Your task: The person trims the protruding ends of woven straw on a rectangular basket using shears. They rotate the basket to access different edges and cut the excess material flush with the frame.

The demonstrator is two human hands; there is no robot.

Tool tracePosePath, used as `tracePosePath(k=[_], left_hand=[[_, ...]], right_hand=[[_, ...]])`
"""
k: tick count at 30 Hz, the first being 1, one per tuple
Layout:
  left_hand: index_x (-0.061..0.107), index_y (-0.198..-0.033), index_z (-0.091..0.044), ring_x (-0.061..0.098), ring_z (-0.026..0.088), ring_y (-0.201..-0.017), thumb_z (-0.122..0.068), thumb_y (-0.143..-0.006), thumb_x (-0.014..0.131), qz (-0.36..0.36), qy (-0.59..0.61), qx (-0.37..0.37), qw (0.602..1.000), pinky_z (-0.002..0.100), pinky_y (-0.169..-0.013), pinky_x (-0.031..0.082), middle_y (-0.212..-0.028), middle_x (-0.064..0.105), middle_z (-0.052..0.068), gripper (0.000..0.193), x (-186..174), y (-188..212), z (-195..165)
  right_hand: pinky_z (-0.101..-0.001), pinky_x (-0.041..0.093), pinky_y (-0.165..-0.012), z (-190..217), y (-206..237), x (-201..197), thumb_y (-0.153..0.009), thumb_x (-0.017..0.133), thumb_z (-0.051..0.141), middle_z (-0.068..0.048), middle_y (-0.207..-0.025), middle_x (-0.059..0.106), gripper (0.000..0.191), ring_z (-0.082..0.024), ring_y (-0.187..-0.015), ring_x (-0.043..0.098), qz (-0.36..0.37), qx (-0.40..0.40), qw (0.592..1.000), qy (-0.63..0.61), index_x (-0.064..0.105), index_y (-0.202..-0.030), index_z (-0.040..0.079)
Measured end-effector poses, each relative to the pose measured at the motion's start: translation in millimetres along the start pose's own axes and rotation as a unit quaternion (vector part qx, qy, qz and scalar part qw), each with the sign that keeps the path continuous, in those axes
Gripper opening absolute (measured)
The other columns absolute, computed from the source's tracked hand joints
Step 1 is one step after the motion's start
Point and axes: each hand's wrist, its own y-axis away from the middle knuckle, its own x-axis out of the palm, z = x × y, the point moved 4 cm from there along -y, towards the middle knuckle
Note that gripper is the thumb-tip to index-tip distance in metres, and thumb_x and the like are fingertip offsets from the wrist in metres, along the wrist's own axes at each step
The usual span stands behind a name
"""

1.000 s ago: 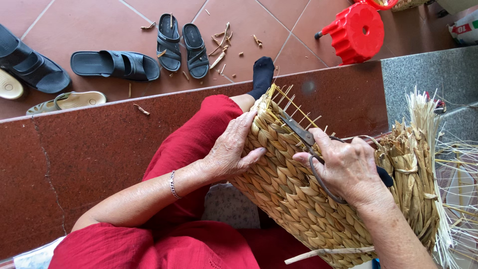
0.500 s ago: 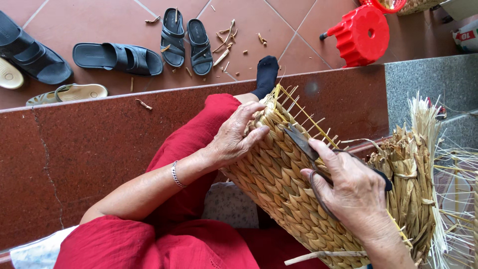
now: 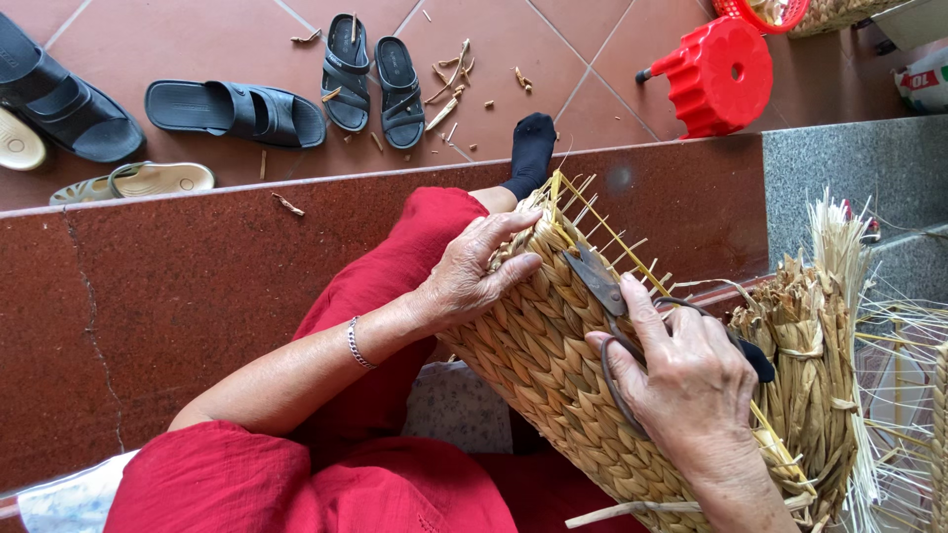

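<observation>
Gripping half-hidden scissors (image 3: 604,286), basket (image 3: 553,395) cut off
</observation>
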Motion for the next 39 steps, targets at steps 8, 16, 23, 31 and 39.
tracePosePath(k=[8,16,23,31,39], left_hand=[[0.055,-0.145,-0.010,0.064,0.030,-0.129,-0.023,-0.100,0.072,-0.003,0.000,0.000,1.000,0.040,-0.112,0.049,-0.138,0.065,0.016,0.049,-2,0,-3],[0.053,-0.146,-0.010,0.062,0.030,-0.130,-0.022,-0.101,0.072,-0.004,-0.015,0.006,1.000,0.040,-0.113,0.047,-0.141,0.063,0.016,0.050,2,1,-5],[0.053,-0.147,-0.010,0.062,0.030,-0.126,-0.021,-0.101,0.071,-0.010,-0.040,0.019,0.999,0.040,-0.112,0.047,-0.139,0.064,0.015,0.051,6,4,-5],[0.052,-0.147,-0.009,0.061,0.030,-0.127,-0.022,-0.101,0.070,-0.002,-0.037,-0.004,0.999,0.040,-0.112,0.047,-0.139,0.063,0.015,0.051,6,4,-5],[0.053,-0.146,-0.010,0.062,0.029,-0.127,-0.022,-0.101,0.071,-0.001,-0.035,-0.002,0.999,0.040,-0.111,0.048,-0.139,0.063,0.015,0.050,5,3,-3]], right_hand=[[-0.0389,0.052,-0.053,3,-4,0,-0.082,0.076,0.047,-0.009,-0.070,0.059,0.068,-0.025,-0.060,0.063,-0.003,-0.038,0.999,-0.005,0.066,-0.137,0.009],[-0.0377,0.050,-0.047,-1,-1,6,-0.086,0.075,0.046,-0.006,-0.060,0.059,0.063,-0.023,-0.047,0.059,-0.015,-0.077,0.997,0.028,0.069,-0.132,0.003],[-0.0394,0.050,-0.047,0,-4,2,-0.079,0.072,0.058,-0.007,-0.062,0.057,0.073,-0.023,-0.049,0.061,-0.027,-0.061,0.997,0.026,0.068,-0.132,0.008],[-0.0403,0.052,-0.050,6,-10,3,-0.082,0.070,0.061,-0.009,-0.063,0.060,0.076,-0.025,-0.051,0.063,-0.023,-0.055,0.998,0.024,0.065,-0.136,0.008],[-0.0391,0.052,-0.046,-11,-4,12,-0.085,0.070,0.053,-0.008,-0.058,0.064,0.073,-0.024,-0.047,0.064,0.022,-0.055,0.997,-0.054,0.061,-0.140,0.007]])
